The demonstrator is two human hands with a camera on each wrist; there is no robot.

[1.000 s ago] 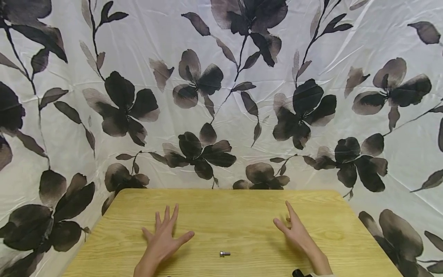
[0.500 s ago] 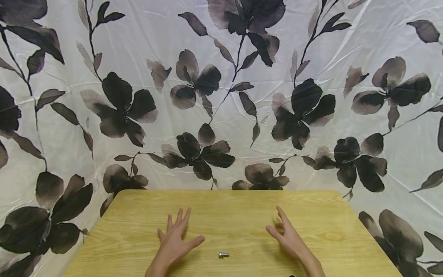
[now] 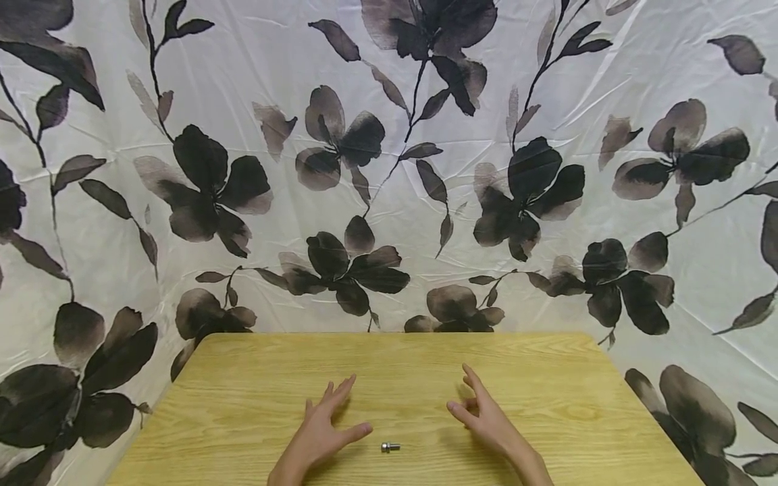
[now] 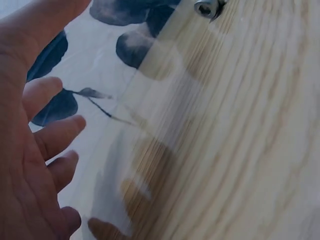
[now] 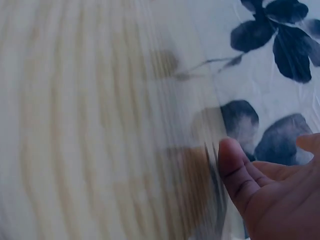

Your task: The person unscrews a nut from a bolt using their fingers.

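Note:
A small silver bolt (image 3: pixel 391 447) lies on its side on the wooden table, its head to the left and its shank to the right. Part of the same bolt (image 4: pixel 209 8) shows at the top edge of the left wrist view. My left hand (image 3: pixel 322 432) is just left of the bolt, fingers spread and thumb reaching toward it, holding nothing. To the right of the bolt, farther off, my right hand (image 3: pixel 488 420) is over the table with thumb and forefinger apart and nothing between them.
The yellow wood-grain table (image 3: pixel 255 358) has rounded far corners. Behind it and along both sides hangs a white cloth (image 3: pixel 389 196) printed with dark flowers.
Both hands have moved inward toward the bolt, the left one to the right and the right one to the left. The bolt stays on the table; the head view has shifted slightly.

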